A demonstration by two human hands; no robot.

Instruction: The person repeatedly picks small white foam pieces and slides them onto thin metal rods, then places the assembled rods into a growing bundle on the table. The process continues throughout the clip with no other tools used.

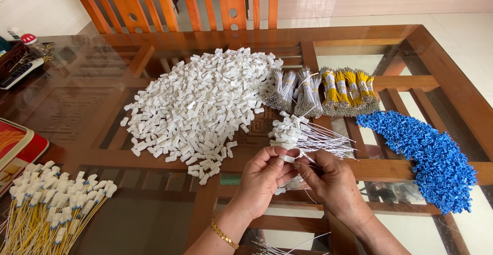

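Glass-topped wooden table (411, 34), two wooden chair backs at 12 o'clock, pale tiled floor beyond.

Left hand (264, 175) pinches one small white connector housing (287, 158) between thumb and fingertips, closed on it. Right hand (328, 180) has thumb and forefinger pinched together at the housing's 3 o'clock side; a thin white wire seems to be in that pinch, too fine to be sure. Hands meet close to the body, likely for fine alignment.

Just at 12 o'clock of the hands: loose batch of white wires with housings fitted (303, 134), kept within easy reach.

Further out, stock sorted by kind, probably so each is grabbed without searching:
- white housings, one large heap (200, 103), 11 o'clock, far too many to count
- white wire bundles (295, 90), about four, 12 o'clock
- yellow wire bundles (349, 90), about four, 1 o'clock
- blue connectors, one heap (426, 155), 3 o'clock
- yellow wires capped with white housings (51, 209), one pile, 9 o'clock

One red tin (18, 147) and one remote control (20, 72) at the left edge.
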